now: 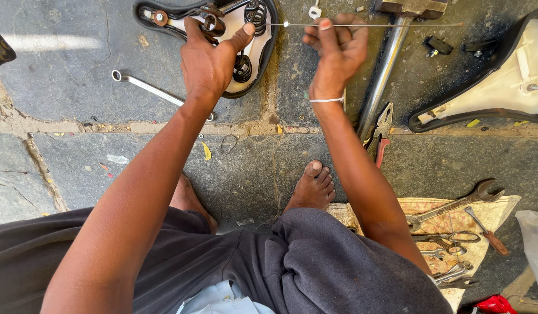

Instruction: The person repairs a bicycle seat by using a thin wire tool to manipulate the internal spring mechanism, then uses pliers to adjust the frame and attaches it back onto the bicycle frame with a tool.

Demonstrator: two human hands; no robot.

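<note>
Head view looks straight down at a person squatting on stone paving, both hands busy at an upturned bicycle saddle (254,58) with its springs and metal frame showing. The left hand (208,61) is pressed flat-ish on the saddle's underside, thumb stretched out over the spring end, fingers curled down onto the frame, so it's more of a steadying hold than a pinch. The right hand (337,49) sits just to the right of the saddle, fingers closed tight around a thin metal rod (373,25) that runs sideways, its left tip reaching toward the saddle's edge and the rest sticking out right. As for progress, it looks like early-to-middle going: the saddle is stripped to its bare underside, the rod isn't seated in anything yet as far as can be seen, and whether it's touching the saddle is hard to tell. Left of the saddle lies a ring spanner (149,88); to its right there's a chrome tube (382,75), red-handled pliers (380,136) and a second upturned saddle (501,81) with loose bits near it. Farther right and toward the person, a cloth (504,210) holds a big open-end spanner (455,204) and more tools, so plenty seems left to do.
</note>
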